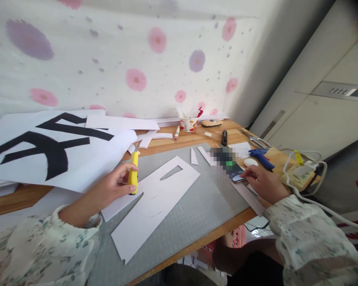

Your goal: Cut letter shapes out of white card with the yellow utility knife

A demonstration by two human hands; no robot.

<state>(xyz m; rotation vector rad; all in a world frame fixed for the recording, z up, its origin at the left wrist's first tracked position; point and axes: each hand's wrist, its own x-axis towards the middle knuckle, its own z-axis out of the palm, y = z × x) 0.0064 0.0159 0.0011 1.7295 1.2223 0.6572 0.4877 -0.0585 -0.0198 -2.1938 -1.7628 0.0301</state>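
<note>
My left hand is closed round a yellow utility knife, holding it upright with its blade pointing up. Below it, a white board piece with a slot cut through it and faint curved marks lies aslant on the grey cutting mat. Another white strip shows partly beneath my left wrist. At the right side of the mat, the bent fingers of my right hand are drawn together and touch the lower end of a smartphone. Most of the phone's screen is blurred out.
Sheets with bold black shapes cover the left. Behind the mat stand a paper cup, a marker and a black cutter. Scissors, a blue glue gun and a white cable lie at right.
</note>
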